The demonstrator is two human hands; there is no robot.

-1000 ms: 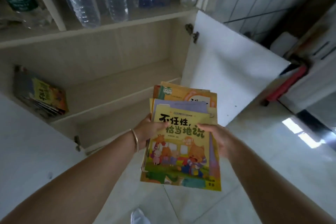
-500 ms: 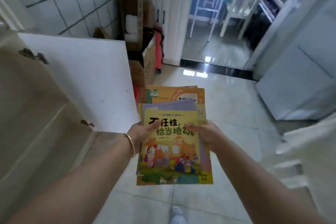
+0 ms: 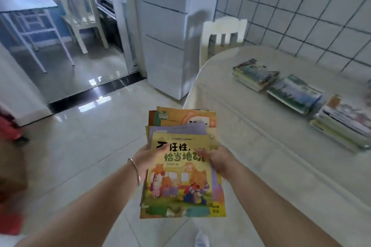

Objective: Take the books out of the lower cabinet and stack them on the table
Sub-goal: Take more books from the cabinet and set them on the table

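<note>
While the bench [image 3: 251, 126] lies just to the right, a bundle of books [image 3: 180, 166] is held over the floor [image 3: 80, 156] in front of the body, not yet above the cloth. It is gripped at its left edge by the left hand [image 3: 148, 159], which wears a bangle [image 3: 135, 170], and at its right edge by the right hand [image 3: 218, 158], with each thumb laid on the top cover and the fingers hidden beneath. The books are fanned, their far ends stepped past one another. Three piles [image 3: 297, 94] are already set in a row further along the bench. Thin, glossy paperbacks of this kind are judged light but floppy and prone to sliding over each other, so hold is best kept on both long edges with support underneath. Squaring the bundle against the bench before it is let go would probably be wise.
</note>
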